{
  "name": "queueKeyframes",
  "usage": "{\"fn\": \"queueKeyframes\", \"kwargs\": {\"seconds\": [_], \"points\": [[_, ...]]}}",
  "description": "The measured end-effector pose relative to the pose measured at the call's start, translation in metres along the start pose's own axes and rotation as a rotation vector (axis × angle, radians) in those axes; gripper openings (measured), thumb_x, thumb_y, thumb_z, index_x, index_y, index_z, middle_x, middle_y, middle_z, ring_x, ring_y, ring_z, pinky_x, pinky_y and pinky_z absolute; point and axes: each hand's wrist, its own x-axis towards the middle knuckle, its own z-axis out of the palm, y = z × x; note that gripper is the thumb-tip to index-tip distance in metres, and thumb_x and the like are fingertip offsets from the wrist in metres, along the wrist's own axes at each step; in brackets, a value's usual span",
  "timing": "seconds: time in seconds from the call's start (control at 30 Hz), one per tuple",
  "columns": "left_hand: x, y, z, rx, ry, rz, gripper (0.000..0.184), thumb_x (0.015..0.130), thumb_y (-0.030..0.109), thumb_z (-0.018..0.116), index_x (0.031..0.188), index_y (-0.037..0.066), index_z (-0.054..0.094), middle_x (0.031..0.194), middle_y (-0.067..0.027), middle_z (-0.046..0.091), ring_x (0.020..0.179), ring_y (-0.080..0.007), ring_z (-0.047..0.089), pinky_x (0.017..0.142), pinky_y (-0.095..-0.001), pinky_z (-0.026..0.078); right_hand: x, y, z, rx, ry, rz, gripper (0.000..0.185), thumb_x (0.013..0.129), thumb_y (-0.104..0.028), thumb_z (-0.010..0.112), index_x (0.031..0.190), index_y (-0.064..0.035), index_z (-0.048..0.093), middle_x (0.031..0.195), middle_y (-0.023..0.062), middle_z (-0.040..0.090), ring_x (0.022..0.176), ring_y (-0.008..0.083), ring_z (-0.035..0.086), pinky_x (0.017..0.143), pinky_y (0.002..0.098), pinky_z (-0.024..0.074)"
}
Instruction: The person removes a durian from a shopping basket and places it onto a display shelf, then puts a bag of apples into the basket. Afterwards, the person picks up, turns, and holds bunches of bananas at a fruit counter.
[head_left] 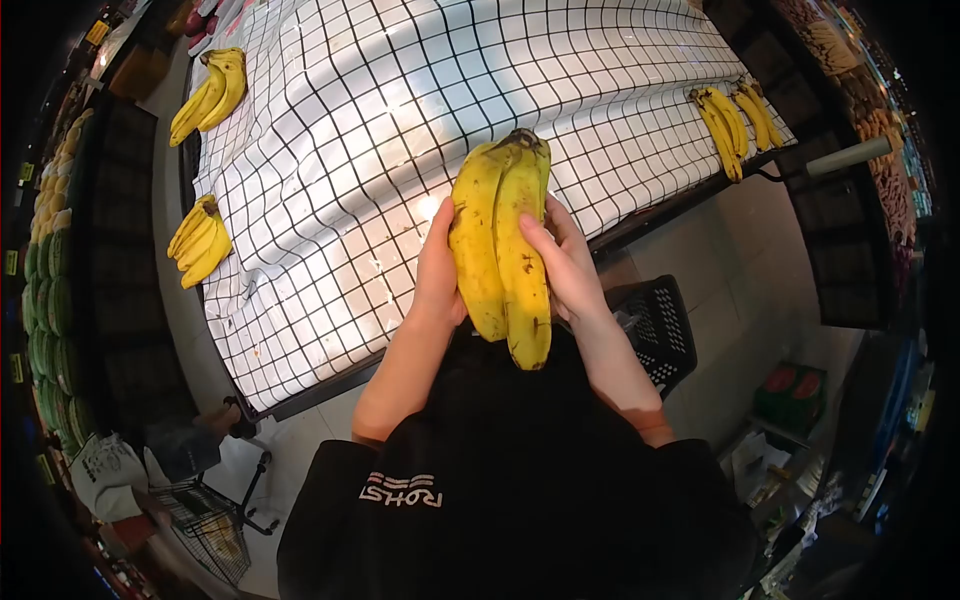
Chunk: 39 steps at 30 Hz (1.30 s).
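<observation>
A bunch of yellow bananas (478, 250) with brown specks is held up close to my chest, its dark stem end pointing away from me. My left hand (437, 262) wraps its left side, the fingers mostly hidden behind the fruit. On the other side my right hand (568, 262) grips it, with the thumb lying across the front of a banana. Beyond the bunch spreads a table under a white cloth with a black grid (340, 230), its surface wrinkled.
Banana bunches lie at the table's left edge, one far (212, 92) and one nearer (201, 242); others (722, 130) sit at the right corner. A black basket (655, 335) is to my right. At lower left, a person stands by a shopping cart (212, 530). Produce shelves line both sides.
</observation>
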Motion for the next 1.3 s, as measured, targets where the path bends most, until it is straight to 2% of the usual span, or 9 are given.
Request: {"fn": "queueKeyframes", "kwargs": {"seconds": [0.17,0.2,0.33,0.43,0.6,0.77,0.97,1.1,1.3], "points": [[-0.012,0.005,-0.036,-0.11,0.015,-0.121,0.05,0.102,0.04,0.034,0.132,0.003,0.047,0.124,-0.0142,0.059,0.109,-0.0254,0.061,0.091,-0.0391,0.052,0.002,0.005,-0.011,-0.452,-0.089,0.079,0.058,0.091,-0.022,0.066,0.136,0.0053,0.04,0.111,0.0098,0.058,0.103,0.0129,0.061,0.085,0.0252,0.0484],[-0.014,0.006,-0.045,-0.119,0.025,-0.122,0.05,0.102,0.04,0.034,0.132,0.003,0.047,0.124,-0.0142,0.059,0.109,-0.0254,0.061,0.091,-0.0391,0.052,0.005,0.007,-0.016,-0.495,-0.126,0.127,0.063,0.09,-0.023,0.067,0.137,0.0059,0.038,0.115,0.0118,0.057,0.108,0.0146,0.06,0.087,0.0251,0.0479],[-0.023,0.005,-0.062,-0.114,0.066,-0.238,0.049,0.102,0.04,0.034,0.133,0.005,0.048,0.123,-0.0124,0.061,0.107,-0.0253,0.062,0.09,-0.0396,0.052,0.011,0.019,-0.014,-0.437,-0.218,-0.057,0.071,0.088,-0.018,0.071,0.14,0.0099,0.031,0.127,0.0158,0.054,0.115,0.0185,0.055,0.094,0.0277,0.0462],[-0.025,0.003,-0.072,-0.124,0.053,-0.278,0.049,0.101,0.04,0.034,0.132,0.005,0.049,0.122,-0.0119,0.061,0.107,-0.0248,0.062,0.089,-0.0394,0.053,0.02,0.025,-0.018,-0.468,-0.229,-0.043,0.072,0.087,-0.015,0.071,0.14,0.0105,0.03,0.128,0.0153,0.053,0.113,0.0179,0.055,0.094,0.0288,0.0462],[-0.023,0.006,-0.082,-0.149,0.001,-0.302,0.047,0.101,0.039,0.035,0.132,0.006,0.05,0.122,-0.0116,0.061,0.106,-0.0243,0.062,0.089,-0.0392,0.053,0.02,0.027,-0.011,-0.392,-0.258,0.034,0.065,0.086,-0.014,0.072,0.137,0.0075,0.037,0.122,0.0128,0.057,0.108,0.0143,0.056,0.091,0.0262,0.0471],[-0.029,0.009,-0.083,-0.152,0.015,-0.305,0.047,0.101,0.039,0.036,0.131,0.006,0.05,0.121,-0.0122,0.062,0.105,-0.0246,0.063,0.09,-0.0394,0.052,0.012,0.017,-0.008,-0.548,-0.226,0.15,0.062,0.082,-0.018,0.076,0.13,0.0061,0.046,0.113,0.0097,0.061,0.099,0.0119,0.059,0.085,0.0267,0.0493],[-0.039,0.021,-0.082,-0.15,-0.051,-0.42,0.049,0.1,0.04,0.037,0.13,0.005,0.051,0.12,-0.0123,0.062,0.105,-0.0245,0.063,0.089,-0.038,0.052,0.019,0.014,0.001,-0.548,-0.303,0.018,0.074,0.079,-0.016,0.079,0.139,0.0043,0.039,0.114,0.0116,0.061,0.102,0.0153,0.06,0.088,0.0284,0.0493],[-0.043,0.027,-0.084,-0.117,-0.077,-0.349,0.049,0.1,0.04,0.037,0.131,0.004,0.05,0.121,-0.0125,0.062,0.104,-0.0248,0.063,0.09,-0.0382,0.052,0.027,0.031,0.009,-0.482,-0.34,0.043,0.08,0.079,-0.013,0.079,0.142,0.0054,0.033,0.119,0.0139,0.059,0.106,0.0177,0.059,0.091,0.0297,0.0484],[-0.051,0.037,-0.088,-0.095,0.003,-0.072,0.051,0.099,0.041,0.04,0.136,0.005,0.045,0.128,-0.0121,0.058,0.112,-0.026,0.06,0.094,-0.0376,0.05,0.021,0.059,0.054,-0.298,-0.084,-0.098,0.083,0.082,-0.011,0.075,0.145,0.0069,0.023,0.141,0.0209,0.041,0.126,0.0228,0.048,0.101,0.031,0.0425]]}}
